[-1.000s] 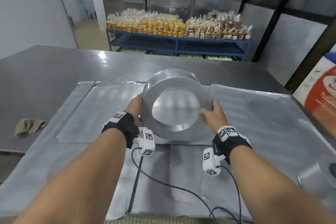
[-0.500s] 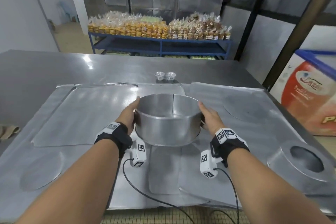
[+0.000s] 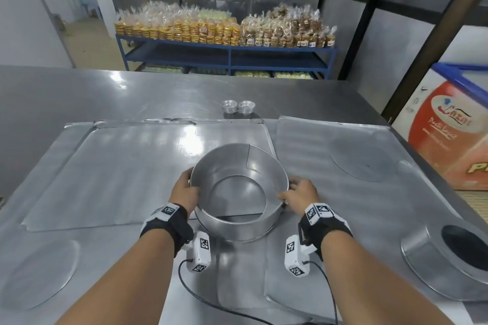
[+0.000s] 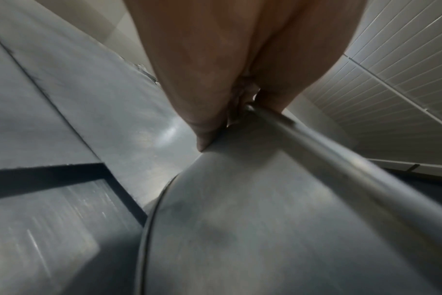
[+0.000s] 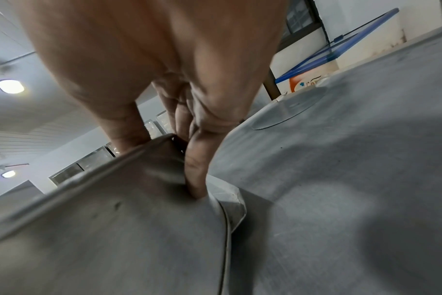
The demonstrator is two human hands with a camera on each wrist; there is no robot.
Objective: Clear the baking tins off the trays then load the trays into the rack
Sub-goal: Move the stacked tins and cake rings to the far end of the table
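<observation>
Both hands (image 3: 184, 190) (image 3: 299, 194) around tin (image 3: 239, 227) rim

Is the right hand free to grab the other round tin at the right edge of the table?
Probably not yet: the right hand grips the ring tin. Path to the other tin looks clear.

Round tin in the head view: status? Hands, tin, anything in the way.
Both hands gripping: left hand and right hand pinch opposite rims. Round tin over the trays, tilted, base open. Second tin lies at right, outside the grip.

Bare forearms, black wrist straps (image 3: 169, 227), white marker-tagged camera modules (image 3: 200, 252), thin black cables (image 3: 211, 303)
</observation>
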